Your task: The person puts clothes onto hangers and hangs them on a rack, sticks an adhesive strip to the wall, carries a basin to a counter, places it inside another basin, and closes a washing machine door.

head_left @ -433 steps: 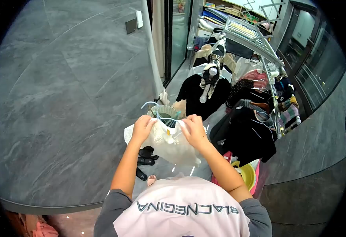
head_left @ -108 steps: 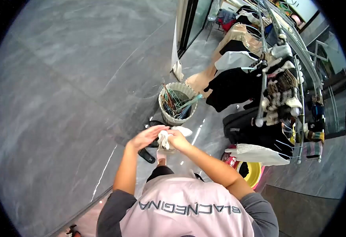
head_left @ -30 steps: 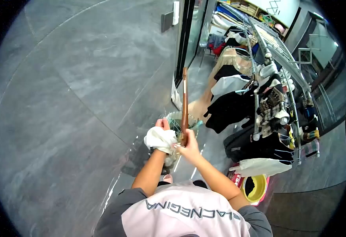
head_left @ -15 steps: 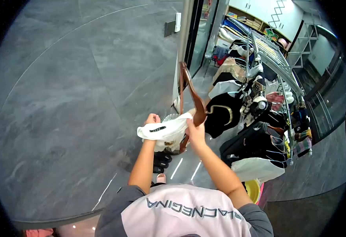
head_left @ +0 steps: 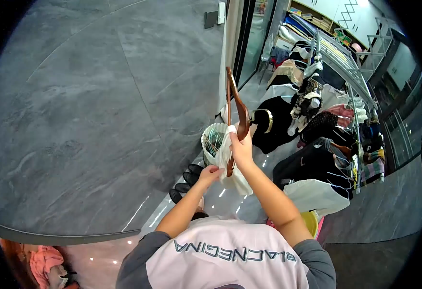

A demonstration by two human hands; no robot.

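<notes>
A brown wooden hanger [head_left: 242, 113] stands nearly upright, its metal hook pointing right. My right hand [head_left: 241, 148] is closed round the hanger and the top of a white garment [head_left: 239, 183]. The cloth hangs bunched below and left of that hand, over the hanger's lower part. At the garment's left edge, my left hand [head_left: 210, 176] has its fingers pressed together on the cloth. Just behind the garment stands a pale basket [head_left: 205, 144] of thin hangers, partly covered by it.
Drying racks [head_left: 353, 79] with hung clothes fill the right side. A white garment [head_left: 312, 195] hangs low there, above a yellow basin [head_left: 310, 222]. Black slippers [head_left: 190, 177] lie on the floor left of the basket. A glass door [head_left: 257, 48] stands behind.
The white garment was spread over my left forearm and now hangs bunched from the hanger. My left hand has come out of it and moved down and right. The hanger is more upright.
</notes>
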